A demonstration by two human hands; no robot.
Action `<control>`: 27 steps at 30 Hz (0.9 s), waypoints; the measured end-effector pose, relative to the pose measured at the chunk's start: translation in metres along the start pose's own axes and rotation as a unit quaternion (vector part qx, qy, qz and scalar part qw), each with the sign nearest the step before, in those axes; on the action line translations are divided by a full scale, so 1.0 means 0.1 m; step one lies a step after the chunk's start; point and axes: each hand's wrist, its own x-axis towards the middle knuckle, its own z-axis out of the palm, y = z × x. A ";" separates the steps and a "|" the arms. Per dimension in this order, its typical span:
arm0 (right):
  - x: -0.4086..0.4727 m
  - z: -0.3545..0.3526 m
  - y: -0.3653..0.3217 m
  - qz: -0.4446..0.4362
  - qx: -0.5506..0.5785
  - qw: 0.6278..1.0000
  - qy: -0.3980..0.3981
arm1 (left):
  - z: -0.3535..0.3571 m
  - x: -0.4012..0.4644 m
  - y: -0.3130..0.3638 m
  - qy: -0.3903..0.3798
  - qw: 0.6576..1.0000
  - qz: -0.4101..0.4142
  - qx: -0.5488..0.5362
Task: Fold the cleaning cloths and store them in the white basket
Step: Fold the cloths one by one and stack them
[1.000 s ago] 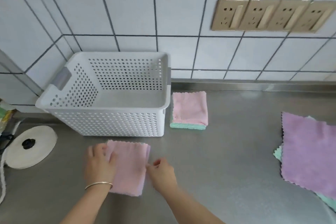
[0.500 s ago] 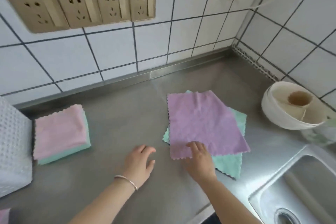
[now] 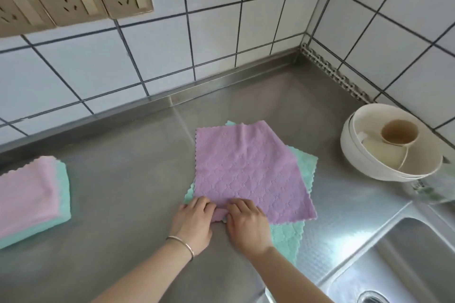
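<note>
While the purple cloth (image 3: 248, 170) lay flat on a green cloth (image 3: 288, 236) on the table (image 3: 128, 179), both hands, left (image 3: 193, 224) and right (image 3: 247, 225), pinched its near corner, apparently to lift it for folding.

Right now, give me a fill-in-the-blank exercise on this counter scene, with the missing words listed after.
1. Both hands pinch the near corner of the ____ cloth.
2. Under it lies a ____ cloth.
3. The folded stack has a ____ cloth on top.
4. The left hand wears a ____ at the wrist.

Missing words: purple; green; pink; bracelet
</note>
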 end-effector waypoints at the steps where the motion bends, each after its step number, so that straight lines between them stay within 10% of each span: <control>1: 0.00 0.00 -0.01 0.005 0.003 1.000 0.011 | -0.02 0.00 0.01 -0.003 1.000 -0.006 0.005; 15: 0.20 -0.04 -0.06 0.018 -0.077 0.995 0.056 | -0.28 0.31 0.06 -0.015 0.999 -0.051 0.012; 27: 0.29 -0.19 0.13 0.030 -0.132 0.989 -0.061 | -0.53 0.41 0.03 -0.037 0.992 -0.113 -0.046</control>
